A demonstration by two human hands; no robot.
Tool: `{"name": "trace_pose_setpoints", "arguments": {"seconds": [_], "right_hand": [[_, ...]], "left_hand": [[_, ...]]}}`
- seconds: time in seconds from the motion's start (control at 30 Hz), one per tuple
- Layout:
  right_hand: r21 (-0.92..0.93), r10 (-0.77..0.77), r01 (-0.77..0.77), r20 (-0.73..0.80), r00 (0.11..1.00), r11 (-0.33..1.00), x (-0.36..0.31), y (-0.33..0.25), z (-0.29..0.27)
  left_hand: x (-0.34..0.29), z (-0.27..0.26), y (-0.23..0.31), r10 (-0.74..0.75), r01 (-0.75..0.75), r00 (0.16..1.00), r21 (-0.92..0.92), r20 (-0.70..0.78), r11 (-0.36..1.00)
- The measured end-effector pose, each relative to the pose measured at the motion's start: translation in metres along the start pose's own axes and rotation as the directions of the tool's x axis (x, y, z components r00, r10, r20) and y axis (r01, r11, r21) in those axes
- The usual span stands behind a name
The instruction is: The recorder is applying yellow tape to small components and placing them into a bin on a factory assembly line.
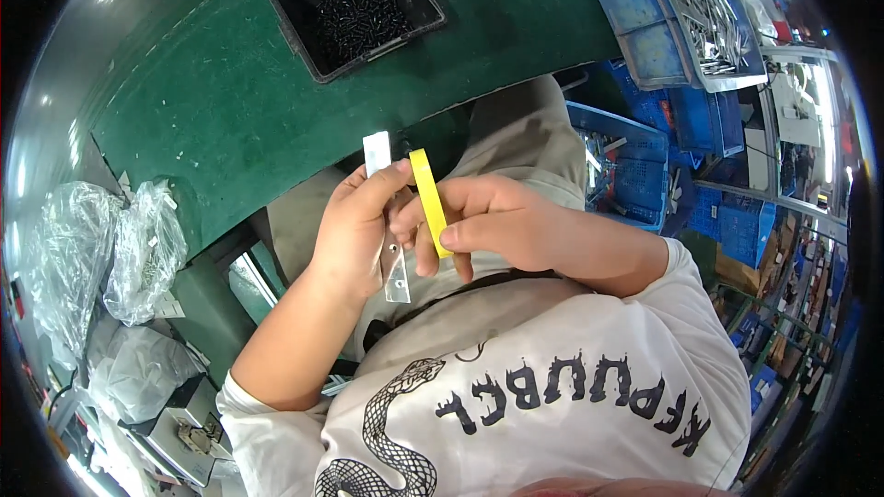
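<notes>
My left hand (348, 232) is closed around a flat, shiny metal strip (396, 276) with small holes near its lower end. The strip stands nearly lengthwise in front of me, its pale upper end showing above the thumb. Between the thumb and fingers of my right hand (505, 219) is a narrow, flat yellow strip (429, 198), slightly tilted. Both hands are close together over my lap, the yellow piece just right of the metal one. Fingers hide the middle of the metal strip, and I cannot tell whether the two pieces touch.
A black bin (297, 41) of small black parts stands on the green table (212, 110). At the far right, a blue bin (649, 28) holds many thin metal strips. Below it is a blue basket (645, 133). Clear plastic bags (143, 258) lie at the left.
</notes>
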State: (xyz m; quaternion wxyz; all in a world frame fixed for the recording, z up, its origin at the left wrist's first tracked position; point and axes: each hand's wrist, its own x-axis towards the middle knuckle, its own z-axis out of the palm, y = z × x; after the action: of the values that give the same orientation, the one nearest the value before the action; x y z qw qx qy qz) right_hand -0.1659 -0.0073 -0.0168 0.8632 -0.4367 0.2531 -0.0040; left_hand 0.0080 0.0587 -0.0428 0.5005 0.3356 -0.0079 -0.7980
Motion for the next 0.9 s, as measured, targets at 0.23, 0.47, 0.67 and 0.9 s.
{"name": "trace_pose_setpoints", "arguments": {"seconds": [0.23,0.47,0.67,0.9], "right_hand": [[-0.032,-0.035,0.037,0.055,0.998,0.999,-0.004,-0.003,0.004],[-0.222,0.037,-0.021,0.069,0.997,0.975,-0.011,-0.013,0.015],[-0.241,-0.039,0.065,0.112,0.993,0.968,-0.012,-0.009,0.017],[-0.366,-0.157,0.211,0.171,0.973,0.906,-0.012,-0.005,0.016]], "left_hand": [[0.001,0.003,-0.009,0.132,-0.102,0.981,0.201,-0.142,0.974],[0.002,-0.005,-0.017,0.323,-0.291,0.943,0.274,-0.077,0.916],[0.002,-0.011,-0.02,0.302,-0.283,0.953,0.295,-0.021,0.913],[0.001,-0.015,-0.022,0.322,-0.31,0.947,0.309,0.014,0.899]]}}
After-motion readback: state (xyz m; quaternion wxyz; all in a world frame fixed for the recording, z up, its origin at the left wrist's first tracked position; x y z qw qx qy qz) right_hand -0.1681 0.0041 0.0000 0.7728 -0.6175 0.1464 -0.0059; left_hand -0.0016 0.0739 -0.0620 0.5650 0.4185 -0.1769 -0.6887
